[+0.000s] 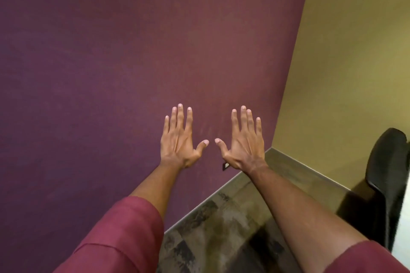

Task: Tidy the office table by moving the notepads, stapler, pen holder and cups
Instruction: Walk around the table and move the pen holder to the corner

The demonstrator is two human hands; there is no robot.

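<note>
My left hand (180, 139) and my right hand (243, 142) are stretched out side by side in front of a dark purple wall (111, 62), backs toward me, fingers straight and spread. Neither hand holds anything, and the thumbs nearly meet in the middle. No notepad, stapler, pen holder, cup or office table is in view.
A mustard-yellow wall (355, 51) meets the purple one at a corner on the right. Patterned carpet (217, 228) covers the floor below. A black mesh office chair (386, 175) stands at the right edge. A small dark wall plate (225, 166) sits low on the purple wall.
</note>
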